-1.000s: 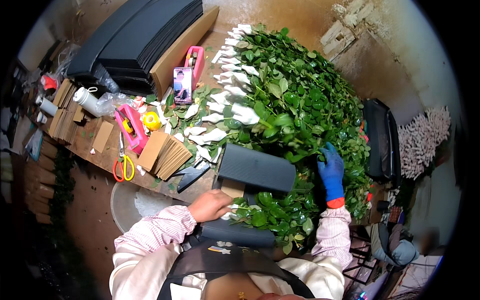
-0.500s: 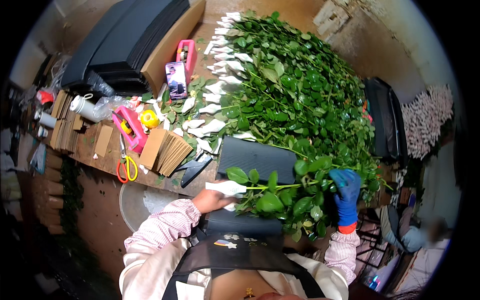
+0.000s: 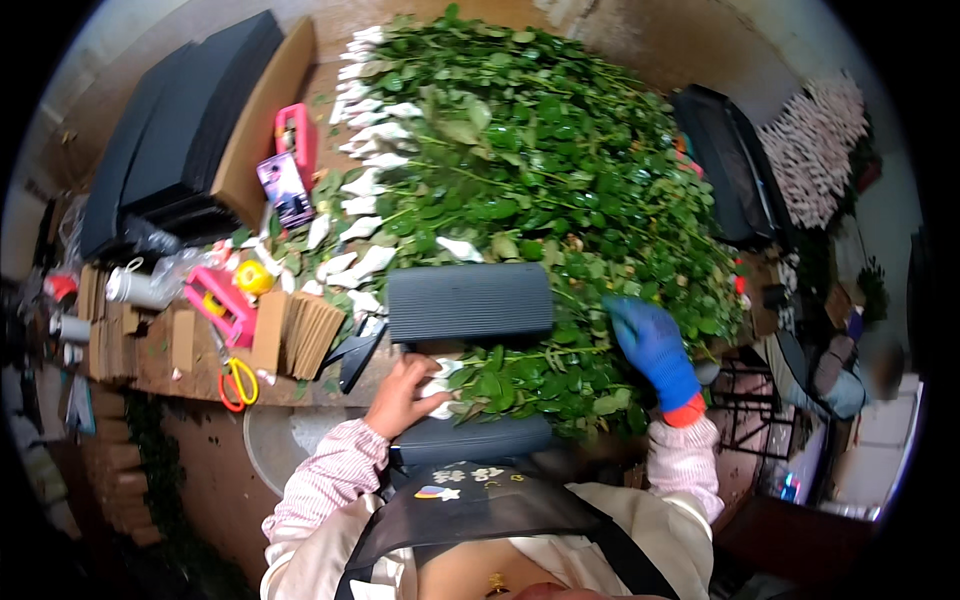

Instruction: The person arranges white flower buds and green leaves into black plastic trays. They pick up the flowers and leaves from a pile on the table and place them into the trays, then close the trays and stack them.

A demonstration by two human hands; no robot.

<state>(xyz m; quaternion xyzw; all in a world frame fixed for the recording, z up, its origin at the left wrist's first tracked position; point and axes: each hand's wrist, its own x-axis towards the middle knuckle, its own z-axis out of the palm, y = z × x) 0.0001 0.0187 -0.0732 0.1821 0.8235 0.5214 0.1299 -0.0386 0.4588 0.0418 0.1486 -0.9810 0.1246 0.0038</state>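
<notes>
My bare left hand (image 3: 400, 395) closes its thumb and fingers around white-sleeved flower heads (image 3: 440, 378) at the near table edge. From these heads, leafy green stems (image 3: 540, 385) run to the right. My right hand (image 3: 655, 355), in a blue glove with an orange cuff, lies over the stems' leaves with its fingers stretched out; its fingertips partly blend into the foliage. A dark ridged sheet (image 3: 470, 302) lies just beyond the stems, and another dark panel (image 3: 475, 440) is close to my apron.
A large heap of leafy stems (image 3: 560, 170) covers the table, white heads leftward. At left are a stapler (image 3: 360, 355), cardboard pieces (image 3: 310, 335), scissors (image 3: 237, 385), pink tape dispensers (image 3: 222, 305), a phone (image 3: 285, 190) and stacked black sheets (image 3: 200, 120). A person (image 3: 840, 375) is at right.
The single stem held up across the ridged sheet has come down among the near stems. My right hand has moved left and up, and the whole view has shifted.
</notes>
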